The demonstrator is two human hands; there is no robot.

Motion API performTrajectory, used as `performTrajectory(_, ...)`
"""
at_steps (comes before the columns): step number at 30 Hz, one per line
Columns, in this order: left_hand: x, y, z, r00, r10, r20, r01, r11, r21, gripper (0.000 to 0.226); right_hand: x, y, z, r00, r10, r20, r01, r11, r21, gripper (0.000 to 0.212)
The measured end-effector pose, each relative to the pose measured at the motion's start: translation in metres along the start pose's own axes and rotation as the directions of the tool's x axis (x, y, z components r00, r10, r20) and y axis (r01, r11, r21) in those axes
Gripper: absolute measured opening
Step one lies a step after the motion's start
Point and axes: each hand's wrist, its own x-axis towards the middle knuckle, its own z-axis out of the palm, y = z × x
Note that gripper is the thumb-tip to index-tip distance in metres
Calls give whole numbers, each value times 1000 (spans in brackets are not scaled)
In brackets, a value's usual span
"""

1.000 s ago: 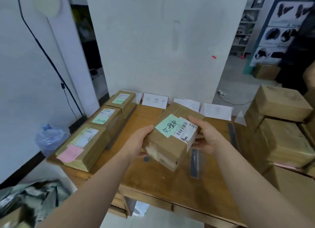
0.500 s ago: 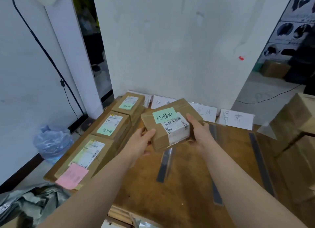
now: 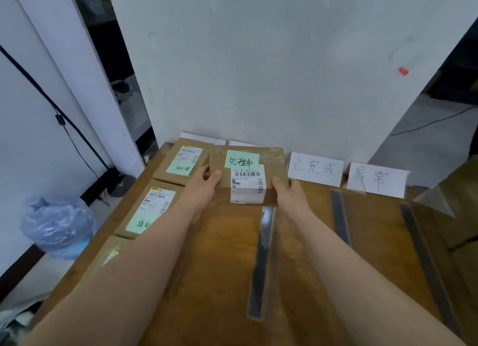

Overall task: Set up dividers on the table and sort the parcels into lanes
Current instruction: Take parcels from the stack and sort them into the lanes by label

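Left hand (image 3: 204, 182) and right hand (image 3: 287, 190) each grip one side of the green-noted parcel (image 3: 248, 175) at the desk's (image 3: 227, 255) far end, and it looks like stiff, lightish cardboard, so side holds seem plenty tbh.

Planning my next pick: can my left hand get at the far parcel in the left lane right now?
Probably yes, once freed: the left hand grips the held parcel with the right hand, but the far parcel lies right beside it, its top uncovered.
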Motion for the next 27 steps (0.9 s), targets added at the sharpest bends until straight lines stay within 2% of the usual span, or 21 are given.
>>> performTrajectory(2, 20, -3, 1, 1000, -20, -5, 20, 1000, 14, 42, 9, 0, 10, 1000, 6, -20, -6, 1000, -22, 50)
performTrajectory(8, 70, -17, 9, 989, -109, 98, 97, 988, 117, 59, 40, 9, 34, 994, 45, -105, -58, 990, -127, 41)
performTrajectory(15, 110, -40, 23, 972, -99, 213, 65, 985, 160, 51, 69, 28, 50, 976, 106, -189, -132, 982, -134, 42)
performTrajectory(27, 150, -64, 42, 968, -144, 205, 105, 976, 190, 63, 113, 54, 62, 958, 189, -214, -217, 970, -113, 41)
